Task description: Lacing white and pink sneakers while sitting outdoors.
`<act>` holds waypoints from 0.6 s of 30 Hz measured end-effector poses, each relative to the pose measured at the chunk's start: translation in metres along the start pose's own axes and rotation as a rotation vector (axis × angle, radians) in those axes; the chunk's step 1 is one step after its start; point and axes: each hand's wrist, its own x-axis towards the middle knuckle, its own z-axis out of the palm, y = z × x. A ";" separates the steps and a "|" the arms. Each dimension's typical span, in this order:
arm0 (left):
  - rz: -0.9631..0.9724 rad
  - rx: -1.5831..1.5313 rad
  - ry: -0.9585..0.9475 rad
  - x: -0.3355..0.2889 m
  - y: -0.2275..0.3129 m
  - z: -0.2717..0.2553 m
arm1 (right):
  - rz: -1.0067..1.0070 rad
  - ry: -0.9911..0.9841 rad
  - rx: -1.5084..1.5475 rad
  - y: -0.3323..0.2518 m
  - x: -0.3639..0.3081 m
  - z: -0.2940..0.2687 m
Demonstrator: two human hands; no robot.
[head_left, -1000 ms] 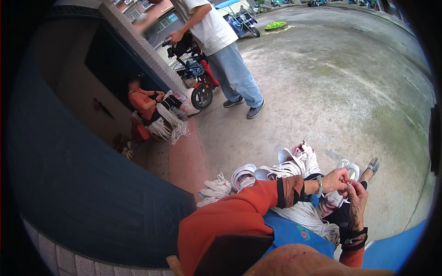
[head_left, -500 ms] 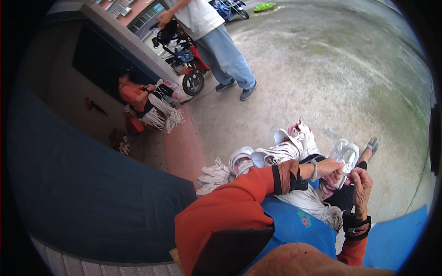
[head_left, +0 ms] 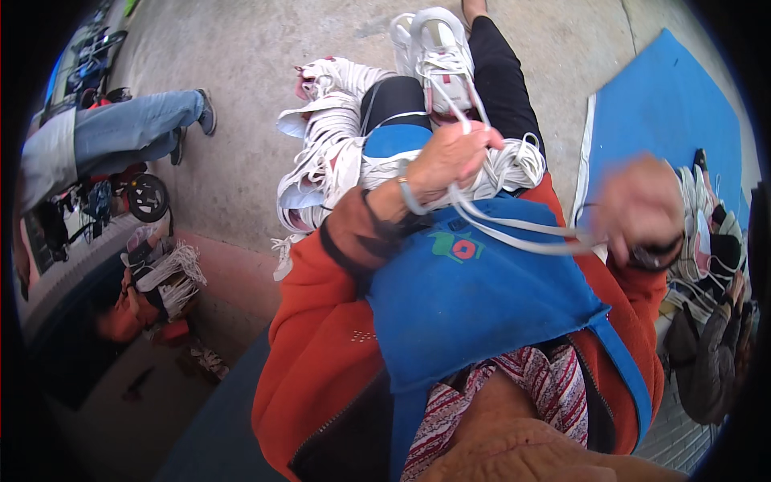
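A white sneaker (head_left: 446, 72) lies beyond my lap between the legs, its toe pointing away from me. Two strands of its white shoelace (head_left: 514, 229) rise to my left hand (head_left: 454, 161), which is closed around them. From there the lace runs in loops across the blue apron (head_left: 482, 297) toward my right hand (head_left: 638, 205). That hand is raised at the right and smeared by motion; the lace appears drawn tight to its fingers. A bundle of loose white laces (head_left: 514, 167) lies on my lap just behind my left hand.
Several white shoes strung with laces (head_left: 329, 128) are heaped at my left knee. A blue sheet (head_left: 666, 104) covers ground at the right, with another person's legs and more shoes (head_left: 695, 233) beside it. On the left are a standing person (head_left: 120, 132), a seated person (head_left: 128, 309) and a scooter wheel (head_left: 148, 198).
My view has turned, bringing the lap and apron into the middle. Both hands have come away from the shoe, the right one swinging out to the right with the laces stretched between them.
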 end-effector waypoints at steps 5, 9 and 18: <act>0.064 0.299 0.034 -0.019 -0.005 0.008 | 0.618 0.250 0.086 0.097 0.039 -0.006; 0.133 0.395 -0.137 -0.005 -0.012 0.035 | 0.846 0.422 0.616 0.126 0.077 0.034; 0.087 0.448 -0.231 -0.012 -0.016 -0.020 | 0.720 0.079 0.332 0.100 0.042 -0.001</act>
